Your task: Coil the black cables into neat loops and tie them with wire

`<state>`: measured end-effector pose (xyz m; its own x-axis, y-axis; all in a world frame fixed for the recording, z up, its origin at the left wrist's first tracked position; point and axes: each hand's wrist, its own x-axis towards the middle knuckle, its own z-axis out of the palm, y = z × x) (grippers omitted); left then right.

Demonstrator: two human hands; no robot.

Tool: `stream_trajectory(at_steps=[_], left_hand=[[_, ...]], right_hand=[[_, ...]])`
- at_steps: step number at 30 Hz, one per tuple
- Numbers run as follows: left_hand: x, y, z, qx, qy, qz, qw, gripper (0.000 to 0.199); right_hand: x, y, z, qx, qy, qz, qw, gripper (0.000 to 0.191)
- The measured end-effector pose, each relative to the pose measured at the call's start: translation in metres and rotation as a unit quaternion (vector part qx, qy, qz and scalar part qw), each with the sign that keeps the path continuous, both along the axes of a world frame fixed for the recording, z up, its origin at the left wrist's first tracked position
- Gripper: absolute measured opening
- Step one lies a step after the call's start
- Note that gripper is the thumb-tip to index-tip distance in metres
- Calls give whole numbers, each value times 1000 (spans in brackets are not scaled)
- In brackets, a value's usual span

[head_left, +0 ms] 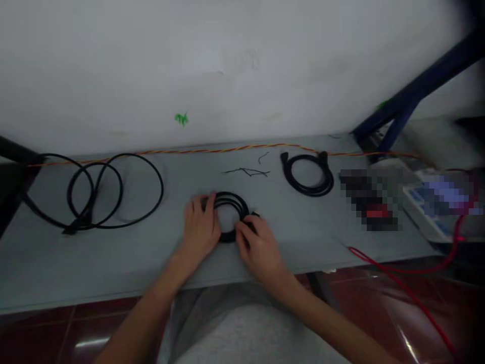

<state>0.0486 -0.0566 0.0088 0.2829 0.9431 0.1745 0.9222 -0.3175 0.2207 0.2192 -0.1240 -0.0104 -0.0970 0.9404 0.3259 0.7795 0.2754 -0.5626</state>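
Note:
A coiled black cable (229,237) lies on the grey bench in front of me. My left hand (202,222) is closed over the coil's left side, the fingers curled around the strands. On the right side my right hand (258,242) pinches the coil between thumb and fingers, close to a dark plug end (255,215) that partly shows. Just beyond the coil lie several thin black wire ties (248,172). Farther right rests another neatly coiled black cable (308,191) with two plugs at its top.
A loosely looped black cable (162,189) spreads over the bench's left end. Twisted red-yellow wire (204,151) runs along the wall. At right are a blurred black-and-red object (369,202), a white device (424,212), red leads (401,271) and a blue frame leg (407,103).

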Motion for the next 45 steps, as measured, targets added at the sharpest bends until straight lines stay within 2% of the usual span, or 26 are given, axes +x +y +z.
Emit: stream_trajectory(at_steps=[4, 15, 18, 20, 23, 25, 29, 34, 38, 45], left_hand=[[-2, 3, -3, -18, 8, 9, 1000, 51], [5, 4, 0, -18, 13, 32, 999, 44], [4, 9, 5, -5, 31, 4, 1000, 40], [6, 16, 9, 0, 45, -43, 998, 42], [13, 26, 10, -17, 26, -145, 989, 66], [19, 32, 7, -36, -1, -181, 983, 75], [26, 35, 0, -40, -47, -177, 982, 64], [21, 37, -5, -25, -103, -189, 976, 49], [19, 41, -8, -32, -101, -185, 977, 52], [19, 41, -6, -44, -107, -182, 976, 55]], right_hand=[[2, 1, 1, 6, 13, 3, 1000, 22], [12, 10, 4, 1, 97, 20, 995, 22], [11, 11, 6, -2, 78, 26, 997, 22], [11, 12, 7, -3, 66, 29, 997, 22], [10, 13, 7, -2, 57, 30, 998, 22], [10, 13, 7, -3, 53, 31, 998, 23], [10, 14, 4, -5, 52, 25, 998, 23], [10, 11, 1, -10, 81, 10, 997, 24], [8, 8, -1, -10, 104, -40, 994, 39], [11, 10, -7, 0, 112, -86, 990, 42]])
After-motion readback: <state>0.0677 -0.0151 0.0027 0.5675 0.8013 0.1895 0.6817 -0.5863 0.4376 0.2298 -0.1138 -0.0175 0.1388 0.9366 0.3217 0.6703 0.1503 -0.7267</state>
